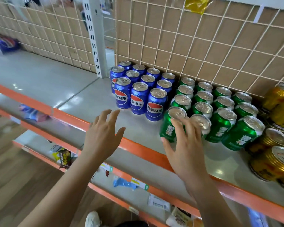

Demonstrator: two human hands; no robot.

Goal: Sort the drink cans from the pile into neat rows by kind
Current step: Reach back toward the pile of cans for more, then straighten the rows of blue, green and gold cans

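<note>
Several blue cola cans [138, 98] stand in neat rows on the grey shelf [82, 95] against the wire grid back. To their right stand several green cans [223, 118] in rows, then gold cans [274, 163] at the far right. My right hand [185, 145] has its fingers spread against the front-left green can [166, 128], with the thumb low on its side. My left hand [103, 135] hovers open over the shelf's front edge, just in front of the blue cans, holding nothing.
An orange lip [138, 146] runs along the shelf front. A white slotted upright [93, 36] stands behind the blue cans. A blue bag [4, 44] lies at the far left of the shelf. Lower shelves hold snack packets [63, 158]. Bare shelf stretches left of the cans.
</note>
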